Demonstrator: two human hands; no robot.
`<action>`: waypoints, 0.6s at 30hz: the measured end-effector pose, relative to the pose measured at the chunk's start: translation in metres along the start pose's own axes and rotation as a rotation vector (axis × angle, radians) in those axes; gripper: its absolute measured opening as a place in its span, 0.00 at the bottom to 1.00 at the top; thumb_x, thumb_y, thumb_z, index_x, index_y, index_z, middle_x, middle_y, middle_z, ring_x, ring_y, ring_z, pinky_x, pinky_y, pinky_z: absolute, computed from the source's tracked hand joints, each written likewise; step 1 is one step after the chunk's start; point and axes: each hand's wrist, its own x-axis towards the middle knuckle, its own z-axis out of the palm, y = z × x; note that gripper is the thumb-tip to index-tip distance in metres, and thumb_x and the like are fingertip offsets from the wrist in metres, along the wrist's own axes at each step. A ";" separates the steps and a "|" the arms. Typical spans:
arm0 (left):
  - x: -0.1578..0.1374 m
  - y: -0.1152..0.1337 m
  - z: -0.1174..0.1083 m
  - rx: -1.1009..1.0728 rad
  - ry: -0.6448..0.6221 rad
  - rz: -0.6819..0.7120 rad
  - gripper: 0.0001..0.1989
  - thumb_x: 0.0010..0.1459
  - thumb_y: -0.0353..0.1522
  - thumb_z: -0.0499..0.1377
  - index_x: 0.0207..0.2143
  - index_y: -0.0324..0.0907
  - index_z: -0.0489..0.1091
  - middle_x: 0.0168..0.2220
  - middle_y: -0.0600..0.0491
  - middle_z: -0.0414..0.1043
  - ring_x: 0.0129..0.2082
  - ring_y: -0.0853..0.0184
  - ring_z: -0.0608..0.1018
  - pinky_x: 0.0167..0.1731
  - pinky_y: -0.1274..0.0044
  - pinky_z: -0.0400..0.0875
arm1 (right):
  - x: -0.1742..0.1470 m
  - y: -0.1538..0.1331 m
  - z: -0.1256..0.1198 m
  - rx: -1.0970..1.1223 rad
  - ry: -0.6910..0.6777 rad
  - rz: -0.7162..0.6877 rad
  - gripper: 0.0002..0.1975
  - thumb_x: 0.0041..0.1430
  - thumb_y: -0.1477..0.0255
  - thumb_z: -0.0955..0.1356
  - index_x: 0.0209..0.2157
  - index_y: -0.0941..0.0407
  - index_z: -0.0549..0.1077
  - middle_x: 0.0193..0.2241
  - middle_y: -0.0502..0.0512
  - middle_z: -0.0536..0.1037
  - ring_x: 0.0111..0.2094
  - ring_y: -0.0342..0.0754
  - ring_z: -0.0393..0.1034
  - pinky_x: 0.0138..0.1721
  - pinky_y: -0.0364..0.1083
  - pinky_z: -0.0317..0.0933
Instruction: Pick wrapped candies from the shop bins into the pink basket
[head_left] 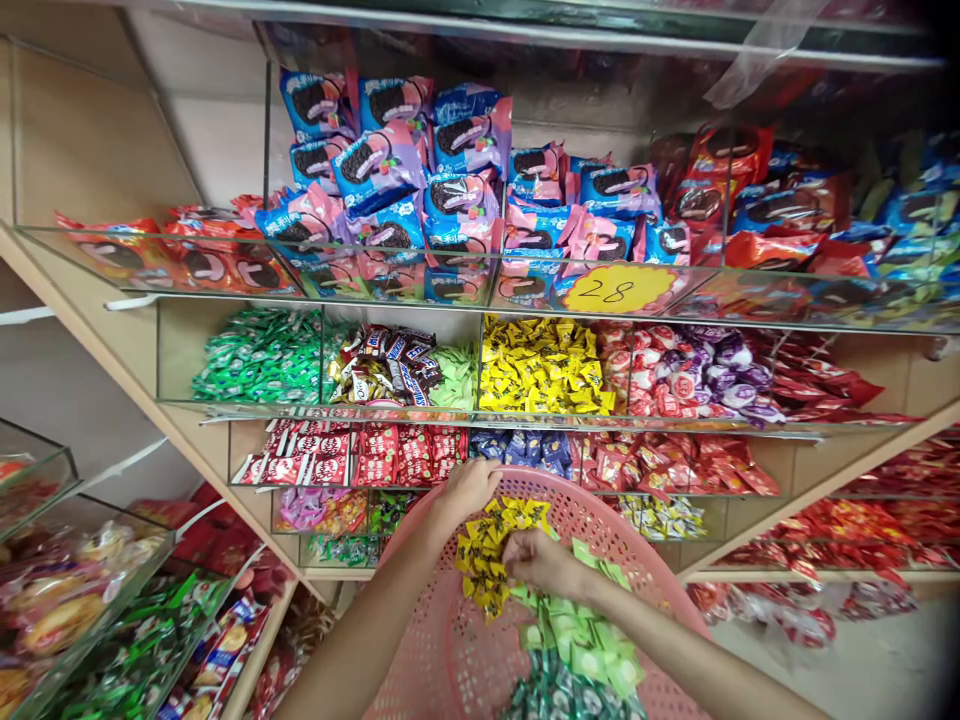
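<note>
A pink plastic basket [442,655] with a perforated wall stands in front of me. My left hand [471,487] grips its far rim, fingers bent over the edge. Inside, my right hand [534,560] is closed, its fingertips pinched at the pile of yellow-wrapped candies [484,560]. Fingers partly hide what is between them. Light-green packets [581,635] lie beneath and beside my right wrist. Dark-green packets [570,690] fill the near part of the basket.
Tiered shelf bins rise beyond the basket, holding yellow candies [544,365], green packets [259,355] and red packets [409,452]. Blue-and-pink cookie packs [382,165] sit higher, behind a yellow price tag [619,290]. More bins of packaged snacks [112,640] stand at left.
</note>
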 end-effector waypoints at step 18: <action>0.000 -0.001 0.002 -0.011 0.015 0.009 0.21 0.62 0.38 0.44 0.50 0.44 0.70 0.48 0.45 0.75 0.47 0.57 0.76 0.45 0.70 0.68 | -0.001 0.001 0.007 0.018 0.043 0.093 0.04 0.45 0.77 0.65 0.26 0.56 0.67 0.15 0.44 0.74 0.11 0.38 0.56 0.15 0.39 0.53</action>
